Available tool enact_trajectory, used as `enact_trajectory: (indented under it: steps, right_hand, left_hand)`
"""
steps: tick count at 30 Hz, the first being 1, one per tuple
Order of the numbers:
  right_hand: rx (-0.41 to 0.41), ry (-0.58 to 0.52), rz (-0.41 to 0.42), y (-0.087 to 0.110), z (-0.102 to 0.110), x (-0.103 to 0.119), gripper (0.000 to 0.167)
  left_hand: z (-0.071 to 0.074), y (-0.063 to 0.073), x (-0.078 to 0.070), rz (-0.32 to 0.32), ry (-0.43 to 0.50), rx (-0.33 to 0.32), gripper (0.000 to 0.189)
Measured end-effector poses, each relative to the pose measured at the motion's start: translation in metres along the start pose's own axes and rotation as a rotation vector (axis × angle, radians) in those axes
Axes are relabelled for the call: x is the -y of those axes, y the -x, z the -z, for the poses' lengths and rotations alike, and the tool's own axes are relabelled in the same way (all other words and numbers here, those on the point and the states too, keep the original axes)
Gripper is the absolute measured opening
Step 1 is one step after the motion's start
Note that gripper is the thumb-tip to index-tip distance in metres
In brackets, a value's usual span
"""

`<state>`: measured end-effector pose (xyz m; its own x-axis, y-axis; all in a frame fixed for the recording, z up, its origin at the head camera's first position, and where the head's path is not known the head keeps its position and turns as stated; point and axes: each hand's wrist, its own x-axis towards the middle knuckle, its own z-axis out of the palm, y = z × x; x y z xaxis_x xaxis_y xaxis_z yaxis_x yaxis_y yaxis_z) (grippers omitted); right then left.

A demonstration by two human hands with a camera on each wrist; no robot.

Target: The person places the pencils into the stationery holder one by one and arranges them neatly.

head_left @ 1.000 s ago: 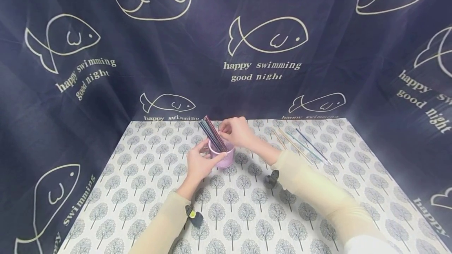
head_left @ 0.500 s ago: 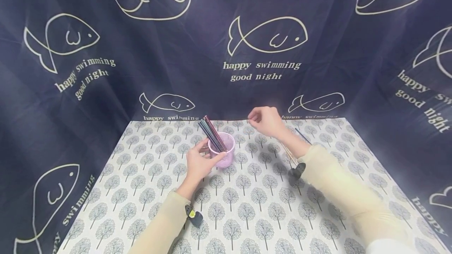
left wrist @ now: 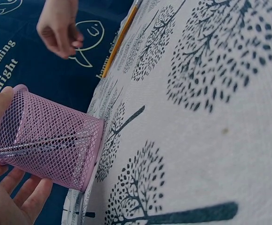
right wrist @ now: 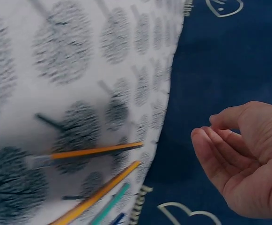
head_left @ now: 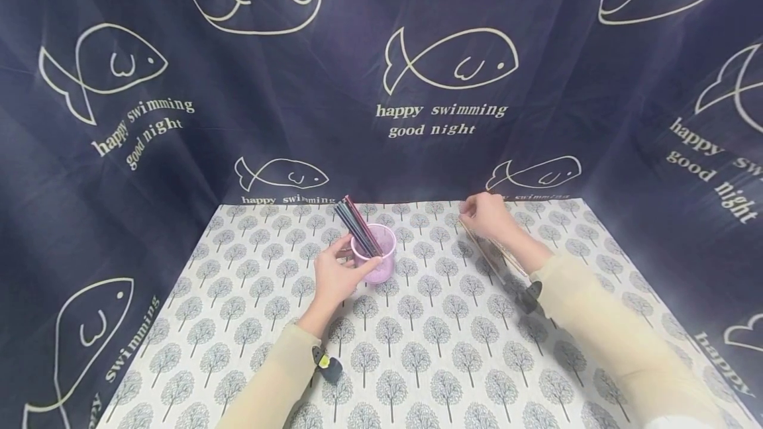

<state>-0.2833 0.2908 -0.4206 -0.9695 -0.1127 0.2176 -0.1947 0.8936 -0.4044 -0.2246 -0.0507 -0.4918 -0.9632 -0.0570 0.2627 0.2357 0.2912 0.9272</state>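
Observation:
My left hand (head_left: 336, 277) grips a pink mesh pen holder (head_left: 381, 271) by its side, thumb at the rim. Several slim dark sticks (head_left: 357, 224) lean leftward in the holder. In the left wrist view the pen holder (left wrist: 51, 136) shows its mesh wall between thumb and fingers. My right hand (head_left: 487, 216) hovers at the table's far right, fingers loosely curled, nothing between them. Below it in the right wrist view lie slim handles with the look of paintbrushes: an orange one (right wrist: 96, 151) with a pale end, a second orange one (right wrist: 98, 194), a teal one (right wrist: 110, 206) and a blue tip (right wrist: 118, 219).
A white cloth with printed trees (head_left: 417, 369) covers the table. Right behind its far edge hangs a dark blue curtain (head_left: 352, 104) with fish drawings, which also encloses both sides. My right forearm (head_left: 602, 323) crosses over part of the brushes.
My right hand has moved from the pen holder's rim rightward to above the loose brushes. The left hand and pen holder have stayed in place.

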Motion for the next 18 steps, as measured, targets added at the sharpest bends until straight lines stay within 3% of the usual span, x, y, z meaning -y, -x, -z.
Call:
enact_trajectory:
  steps: [7,12,18]
  right_hand:
    - [0.076,0.14,0.038,0.015,-0.018,-0.017,0.013]
    - [0.107,0.196,-0.003,0.025,-0.027,-0.023,0.031]
    - [0.165,0.215,-0.069,0.031,-0.033,-0.029,0.027]
  left_hand:
    - [0.001,0.0,-0.001,0.002,-0.007,0.002,0.075]
    - [0.001,0.0,-0.002,0.018,-0.014,0.01,0.077]
    - [0.002,0.0,-0.004,0.039,-0.024,0.01,0.078]
